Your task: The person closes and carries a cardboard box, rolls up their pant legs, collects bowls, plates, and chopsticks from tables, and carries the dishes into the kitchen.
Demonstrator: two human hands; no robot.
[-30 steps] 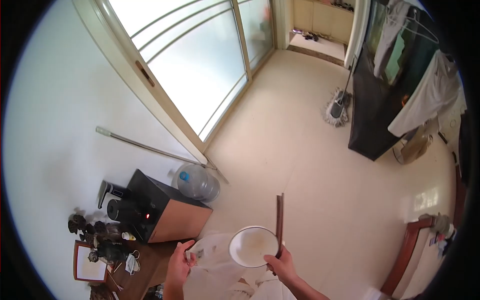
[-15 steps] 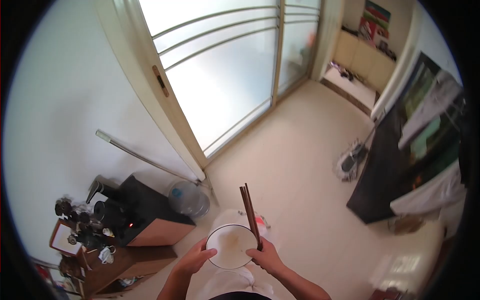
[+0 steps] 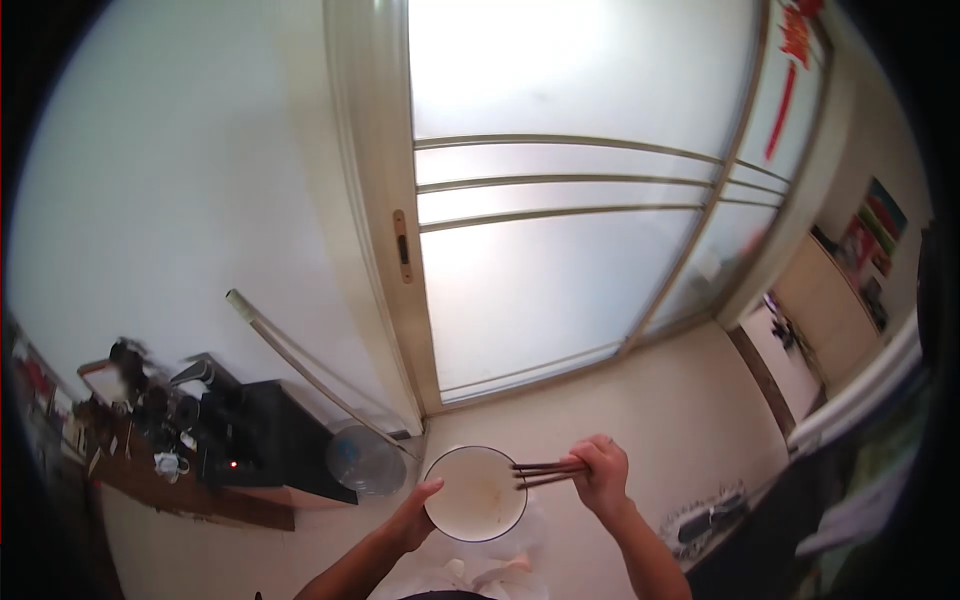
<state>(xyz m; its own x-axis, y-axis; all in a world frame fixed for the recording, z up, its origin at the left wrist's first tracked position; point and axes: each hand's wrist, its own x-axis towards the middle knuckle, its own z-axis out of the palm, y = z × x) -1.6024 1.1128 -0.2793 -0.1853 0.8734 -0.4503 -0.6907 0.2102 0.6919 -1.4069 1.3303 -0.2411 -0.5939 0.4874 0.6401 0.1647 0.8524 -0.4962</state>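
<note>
A white bowl [image 3: 476, 494] with a dark rim is low in the middle of the view, with small brownish residue inside. My left hand [image 3: 410, 516] holds it by the left side, thumb at the rim. To the right of the bowl, my right hand [image 3: 603, 474] is closed around several dark brown chopsticks [image 3: 545, 473]. Their tips point left and reach the bowl's right rim. The right hand itself is apart from the bowl. Below the bowl, whitish translucent material [image 3: 480, 570] is partly hidden.
A frosted sliding door [image 3: 560, 290] stands ahead. At left are a black cabinet [image 3: 270, 440], a clear water bottle [image 3: 367, 460], a leaning pole [image 3: 310, 375] and a brown table [image 3: 150, 480] with small items. A mop [image 3: 705, 518] lies at lower right.
The view has swung right and up towards the door. My right hand has left the bowl's rim and moved right with the chopsticks, now turned sideways. My left hand still holds the bowl.
</note>
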